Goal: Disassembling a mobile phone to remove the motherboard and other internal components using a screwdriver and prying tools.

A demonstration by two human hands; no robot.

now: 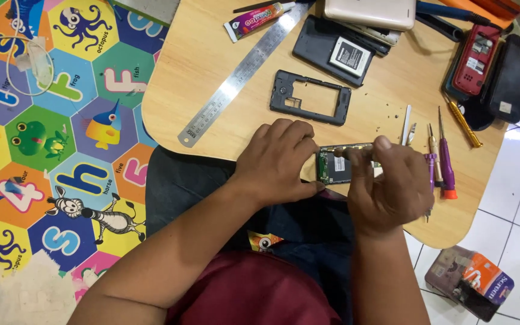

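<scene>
Seen from above, a person sits at a small round-cornered wooden table [212,54], lap and dark clothing filling the bottom of the view. At the table's near edge, both hands close around an opened phone body [334,167] with its green circuit board exposed. The left hand [278,159] curls over the phone's left end, fingers clenched on it to hold it steady. The right hand [386,186] pinches the phone's upper right side between thumb and fingers; whether a small tool is tucked in that pinch cannot be told.

By the look of things, the dismantling is well along — a black plastic mid-frame [311,97] already lies apart near the table's middle, and the board is bare, though it sits in its shell and has not been lifted out.

Just right of the right hand, along the right edge, several slim screwdrivers [443,156] lie side by side — purple, orange and yellow handles. A long steel ruler [242,75] runs diagonally from the left edge toward the far edge. At the far edge lie a tube of glue [254,20], a black back cover with a battery [335,51], and a pale phone [371,12]. At the far right corner rests a red phone [475,60], opened, beside a black phone [513,75].

Left of the table, a colourful alphabet play mat [49,150] covers the floor.
</scene>
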